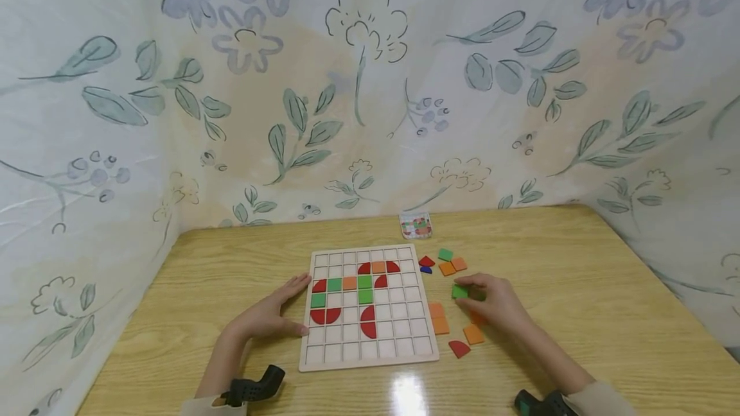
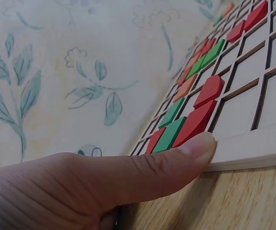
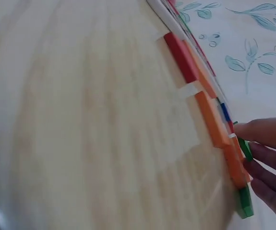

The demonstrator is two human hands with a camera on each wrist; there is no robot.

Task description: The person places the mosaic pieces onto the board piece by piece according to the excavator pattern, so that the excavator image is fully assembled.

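Observation:
A pale wooden grid board (image 1: pixel 403 328) lies on the table with red quarter-circle and green and orange square tiles set in some of its cells. My left hand (image 1: pixel 267 314) rests against its left edge, thumb and fingers spread; in the left wrist view the thumb (image 2: pixel 176 155) touches the rim beside a red tile (image 2: pixel 195 125). Right of the board, my right hand (image 1: pixel 496 303) pinches a green square tile (image 1: pixel 460 291) between thumb and fingers. That green tile (image 3: pixel 244 147) also shows at the fingertips in the right wrist view.
Around the right hand lie loose orange squares (image 1: pixel 473 334), a red quarter-circle (image 1: pixel 459 348), another green square (image 1: pixel 445 254) and a small blue piece (image 1: pixel 426 269). A patterned card (image 1: pixel 416 226) lies behind the board. A flowered cloth (image 1: pixel 370 114) hangs along the table's back edge.

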